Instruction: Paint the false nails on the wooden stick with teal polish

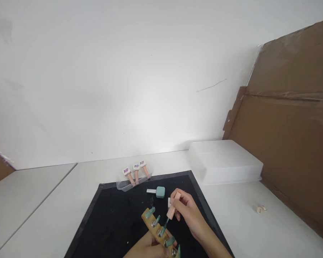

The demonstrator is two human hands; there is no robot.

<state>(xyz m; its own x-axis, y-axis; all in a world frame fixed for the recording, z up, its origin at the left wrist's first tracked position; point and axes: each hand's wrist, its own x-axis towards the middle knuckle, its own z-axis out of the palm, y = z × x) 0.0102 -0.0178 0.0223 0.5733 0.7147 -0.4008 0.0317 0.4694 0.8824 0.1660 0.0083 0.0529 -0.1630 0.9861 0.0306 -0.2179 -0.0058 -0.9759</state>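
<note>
Nearest, left hand (148, 248) grips one wooden holder (158, 231) carrying five green nail tips, low over the black mat (110, 222). Right hand (187, 211) pinches one pink brush cap (173, 207), bristle on a tip. Behind: one green bottle (157, 191) lying down, three pink bottles (136, 173) in one clear tray, one white box (226, 161).
</note>
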